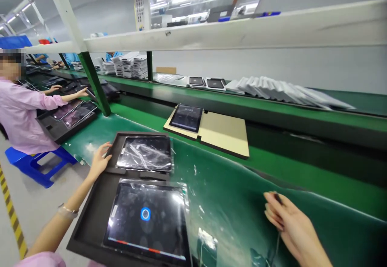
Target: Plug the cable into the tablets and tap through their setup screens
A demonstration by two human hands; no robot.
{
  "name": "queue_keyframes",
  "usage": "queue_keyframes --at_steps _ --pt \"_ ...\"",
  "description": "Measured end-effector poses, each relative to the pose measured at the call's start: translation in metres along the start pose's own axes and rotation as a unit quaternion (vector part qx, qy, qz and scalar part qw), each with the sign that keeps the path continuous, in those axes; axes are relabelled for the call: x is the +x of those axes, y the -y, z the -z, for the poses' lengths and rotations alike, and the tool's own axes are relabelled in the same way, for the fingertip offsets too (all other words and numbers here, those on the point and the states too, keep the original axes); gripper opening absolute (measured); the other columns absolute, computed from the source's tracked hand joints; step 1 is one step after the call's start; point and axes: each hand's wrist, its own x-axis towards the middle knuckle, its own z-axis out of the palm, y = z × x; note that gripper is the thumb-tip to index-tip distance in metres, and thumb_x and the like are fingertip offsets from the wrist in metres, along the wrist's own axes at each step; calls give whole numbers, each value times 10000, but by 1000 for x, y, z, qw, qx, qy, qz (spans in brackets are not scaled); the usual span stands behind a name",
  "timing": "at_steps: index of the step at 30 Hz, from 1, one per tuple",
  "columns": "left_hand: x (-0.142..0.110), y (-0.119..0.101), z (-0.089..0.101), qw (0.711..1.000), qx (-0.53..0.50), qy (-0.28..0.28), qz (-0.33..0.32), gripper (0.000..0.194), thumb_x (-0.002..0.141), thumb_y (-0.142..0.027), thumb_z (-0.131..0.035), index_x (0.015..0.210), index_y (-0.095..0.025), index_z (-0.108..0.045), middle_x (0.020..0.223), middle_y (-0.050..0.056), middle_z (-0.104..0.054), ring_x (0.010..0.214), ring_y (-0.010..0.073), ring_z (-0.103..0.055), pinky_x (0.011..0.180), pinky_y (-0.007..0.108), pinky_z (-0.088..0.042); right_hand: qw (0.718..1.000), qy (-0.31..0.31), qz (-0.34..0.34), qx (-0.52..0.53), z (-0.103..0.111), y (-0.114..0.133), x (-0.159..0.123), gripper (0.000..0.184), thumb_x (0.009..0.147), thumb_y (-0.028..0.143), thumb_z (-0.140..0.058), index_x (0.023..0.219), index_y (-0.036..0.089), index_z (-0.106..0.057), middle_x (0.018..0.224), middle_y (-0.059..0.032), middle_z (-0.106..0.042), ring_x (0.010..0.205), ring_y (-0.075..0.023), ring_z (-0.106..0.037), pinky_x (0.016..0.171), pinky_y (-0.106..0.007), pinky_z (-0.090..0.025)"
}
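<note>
Green conveyor belt (242, 190), glossy, scuffed, w/ white flecks, running away to upper L; 2nd green belt (211, 98) behind it, higher up, past green steel post (94, 83); white shelf rail (229, 29) overhead, long strip lights on ceiling beyond. Grey floor (36, 198) at far L, w/ yellow-black tape (11, 214) along it. Co-worker in pink sleeves (24, 114) seated on blue stool (39, 164), both hands out over another tray, further along same line. Stacks of white packets (287, 92) lying fanned on far belt, 2 small dark tablets (205, 82) just beside them, paper piles (130, 65) further L. On near belt, cardboard sheet (223, 132) w/ lit tablet (186, 118) on it, well apart from hands. Main item: tablet in clear film (145, 222), screen lit, blue ring at ctr, lying flat in near bay of dark foam tray (86, 226), long axis across view, L to R, dipping slightly to R, red-blue strip along edge nearest camera. 2nd filmed tablet (144, 153) in far bay, same lie, not touching 1st. L hand (99, 160), bracelet on wrist, fingers spread, open, tips resting on tray's L rim, nothing gripped. R hand (290, 226) out over bare belt, off tray, fingers curled tight, pinching thin dark stick (277, 197), thin cord (277, 245) hanging below; exact item too small to tell.
</note>
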Motion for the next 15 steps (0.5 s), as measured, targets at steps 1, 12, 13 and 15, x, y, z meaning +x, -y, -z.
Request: queue_keyframes --at_steps 1,12,13,15 --pt "1 3 14 1000 -1 -29 10 450 710 -91 -672 1141 -209 -624 1549 135 -514 1369 345 -583 1181 594 -427 1000 -1 -19 9 -9 -2 -1 436 659 363 -992 891 159 -684 536 118 -305 378 -14 -269 306 -100 -230" --pt "-13 22 49 958 -27 -273 86 467 644 -96 -680 1098 -187 -616 1339 131 -653 1381 373 -569 1167 588 -444 981 -60 -105 149 -173 -2 119 332 1057 390 -584 1306 170 -591 1114 -77 -670 823 -165 -680 642 -288 -615" --pt "-21 23 44 955 -29 -284 83 457 642 -106 -674 1089 -189 -622 1328 125 -658 1389 365 -562 1191 578 -421 982 -70 -96 146 -178 7 133 339 1045 397 -612 1298 172 -594 1107 -68 -667 804 -158 -670 629 -282 -605" --pt "-40 23 33 950 -28 -302 73 427 650 -135 -662 1072 -196 -636 1304 103 -670 1400 341 -553 1245 552 -357 984 -73 -87 140 -182 24 154 323 1027 391 -649 1260 169 -613 1072 -57 -667 772 -149 -657 605 -270 -590"
